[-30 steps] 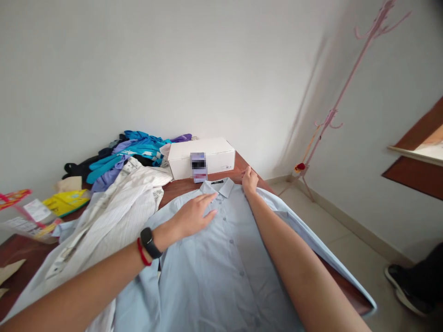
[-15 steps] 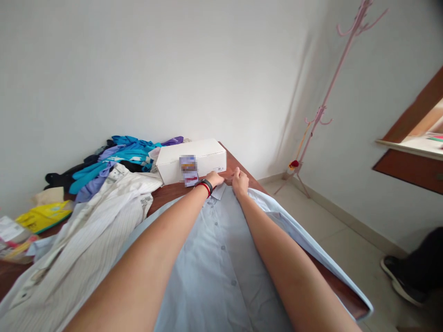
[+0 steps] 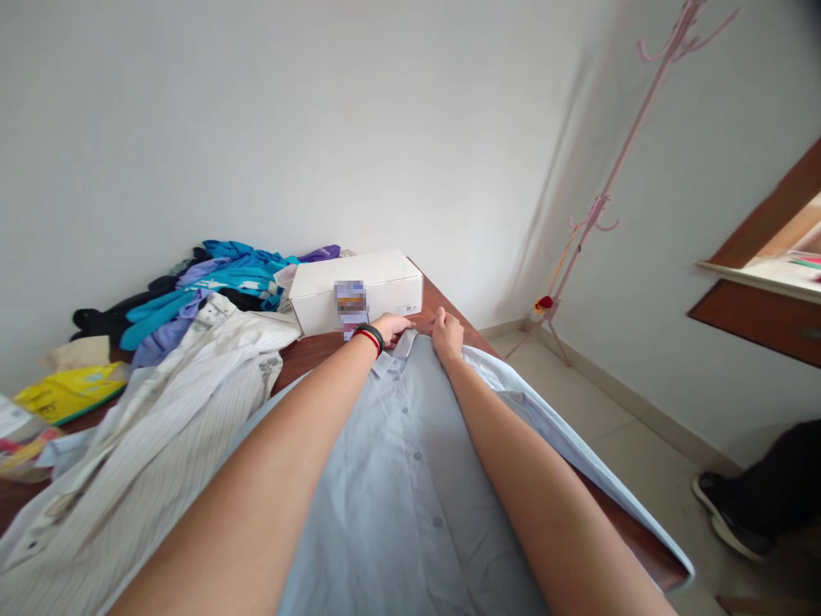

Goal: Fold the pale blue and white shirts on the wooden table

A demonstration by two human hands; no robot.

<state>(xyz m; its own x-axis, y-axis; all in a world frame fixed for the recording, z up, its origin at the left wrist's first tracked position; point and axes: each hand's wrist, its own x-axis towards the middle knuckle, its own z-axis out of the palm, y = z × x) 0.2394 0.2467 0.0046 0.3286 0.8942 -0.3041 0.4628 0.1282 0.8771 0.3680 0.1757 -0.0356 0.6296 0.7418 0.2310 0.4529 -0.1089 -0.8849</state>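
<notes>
Hands, left (image 3: 392, 326) and right (image 3: 447, 330), each grip pinching the collar (image 3: 405, 344) of one blue shirt (image 3: 398, 488).

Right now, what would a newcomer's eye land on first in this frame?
Two bare forearms stretch up the middle, the left hand and right hand both at the collar of a light blue shirt spread flat on the brown table. Just beyond the collar sits a white box. To its left lies a striped white shirt in front of a heap of blue and purple clothes.
</notes>
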